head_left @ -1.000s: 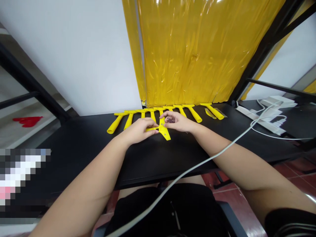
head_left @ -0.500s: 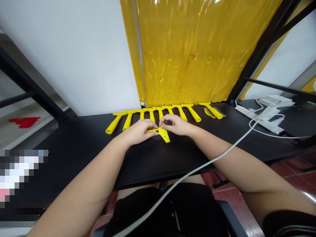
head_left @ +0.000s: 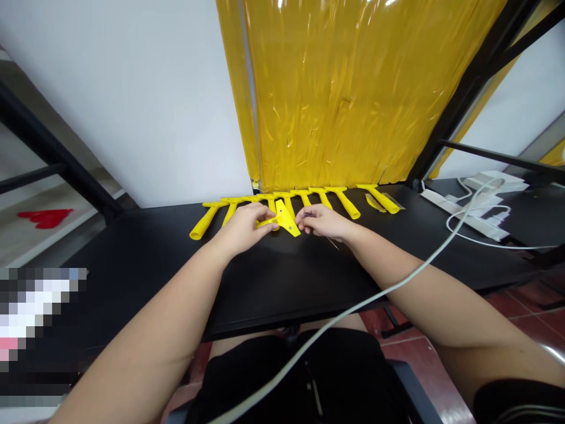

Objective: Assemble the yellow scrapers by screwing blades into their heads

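Note:
My left hand is closed on the handle of a yellow plastic T-shaped squeegee handle, held above the black table. Its flat head faces right, and small dark spots show on it. Close to the head's right side is my right hand, fingers pinched together. A thin, needle-like tool sticks out below that hand; its other end is hidden by the fingers. Behind both hands several more yellow T-shaped handles lie in a row, some partly covered by the hands.
The black table meets a white panel and a yellow plastic sheet at the back. White power strips lie at right. A pale cable crosses in front of my right forearm. Black frame posts rise at the sides.
The held handle has tilted up, its head now showing more of its face. My right hand has moved slightly right, off the head, and the thin tool has come into sight.

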A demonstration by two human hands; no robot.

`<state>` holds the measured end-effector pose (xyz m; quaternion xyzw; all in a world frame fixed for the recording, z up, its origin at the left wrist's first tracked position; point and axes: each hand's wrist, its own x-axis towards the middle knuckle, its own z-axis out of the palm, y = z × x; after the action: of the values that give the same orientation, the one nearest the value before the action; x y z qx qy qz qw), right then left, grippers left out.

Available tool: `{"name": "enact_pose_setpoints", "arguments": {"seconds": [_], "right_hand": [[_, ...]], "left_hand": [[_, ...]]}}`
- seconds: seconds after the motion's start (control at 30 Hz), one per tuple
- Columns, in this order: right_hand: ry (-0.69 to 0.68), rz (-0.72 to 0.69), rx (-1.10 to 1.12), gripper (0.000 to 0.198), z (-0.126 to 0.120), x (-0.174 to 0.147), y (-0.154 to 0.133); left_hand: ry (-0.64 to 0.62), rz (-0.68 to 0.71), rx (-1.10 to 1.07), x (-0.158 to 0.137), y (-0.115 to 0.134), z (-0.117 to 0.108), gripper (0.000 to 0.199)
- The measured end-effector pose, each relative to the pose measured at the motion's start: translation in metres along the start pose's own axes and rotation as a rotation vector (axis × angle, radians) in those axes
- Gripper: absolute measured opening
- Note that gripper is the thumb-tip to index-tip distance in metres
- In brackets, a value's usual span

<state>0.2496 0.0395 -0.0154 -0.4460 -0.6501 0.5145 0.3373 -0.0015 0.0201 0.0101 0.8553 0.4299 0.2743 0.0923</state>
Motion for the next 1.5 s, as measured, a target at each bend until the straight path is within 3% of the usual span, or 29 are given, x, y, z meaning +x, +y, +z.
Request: {"name": "enact_pose_setpoints", "arguments": {"seconds": [0.1, 0.2, 0.37, 0.6, 0.97, 1.1, 1.2, 1.5], "right_hand": [[0.021, 0.053, 0.041, 0.001, 0.002, 0.000, -0.002], [-0.026, 0.080, 0.037, 0.015, 0.004, -0.003, -0.004], [-0.119, 0.040, -0.008, 0.032, 0.009, -0.012, -0.008], [-0.056, -0.028, -0.069, 0.047, 0.015, -0.007, 0.001], [0.057, -0.178, -0.392, 0.036, 0.016, -0.001, 0.006], [0.168, -0.243, -0.416, 0.024, 0.018, 0.002, 0.011], [0.230, -0.260, -0.419, 0.027, 0.020, 0.001, 0.010], [0.220, -0.353, -0.445, 0.029, 0.025, -0.002, 0.011]], "left_hand": [[0.000, -0.006, 0.001, 0.000, 0.000, -0.001, 0.023], [-0.001, -0.010, 0.008, 0.000, 0.000, -0.001, 0.022], [-0.002, 0.000, 0.035, 0.001, -0.001, 0.002, 0.020], [-0.010, -0.012, 0.090, 0.002, 0.000, 0.006, 0.023], [-0.028, -0.044, 0.101, 0.002, 0.005, 0.007, 0.022], [-0.012, -0.117, 0.077, 0.002, 0.003, 0.009, 0.022], [-0.005, -0.168, 0.057, 0.002, 0.000, 0.012, 0.022], [-0.036, -0.314, 0.014, 0.001, 0.002, 0.013, 0.023]]}}
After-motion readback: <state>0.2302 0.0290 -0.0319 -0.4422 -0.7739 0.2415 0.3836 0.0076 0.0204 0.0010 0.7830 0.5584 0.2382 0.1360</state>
